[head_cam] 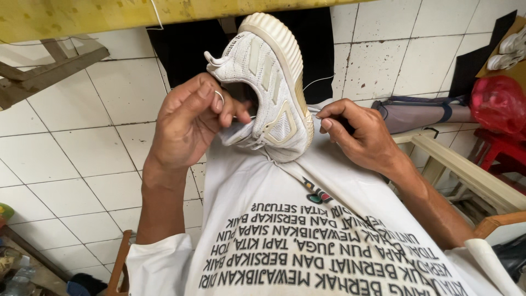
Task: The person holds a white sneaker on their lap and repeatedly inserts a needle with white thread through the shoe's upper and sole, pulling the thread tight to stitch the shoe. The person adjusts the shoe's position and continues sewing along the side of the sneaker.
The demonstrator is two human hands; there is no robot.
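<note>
A white mesh sneaker (272, 77) with a cream ribbed sole rests toe-down on my lap, against my white printed shirt (285, 230). My left hand (189, 118), with a ring on one finger, grips the shoe's opening and tongue from the left. My right hand (359, 134) is at the sole edge on the right, fingers pinched on a thin white thread (318, 82) that runs up from the shoe's side. Whether a needle is in the fingers cannot be made out.
White tiled floor (82, 159) lies below. A yellow worn board (82, 13) spans the top. A grey folded umbrella (416, 112), a red plastic bag (498, 101), a red stool (501, 151) and a cream wooden rail (466, 170) stand at right. Wooden frame pieces (38, 77) at left.
</note>
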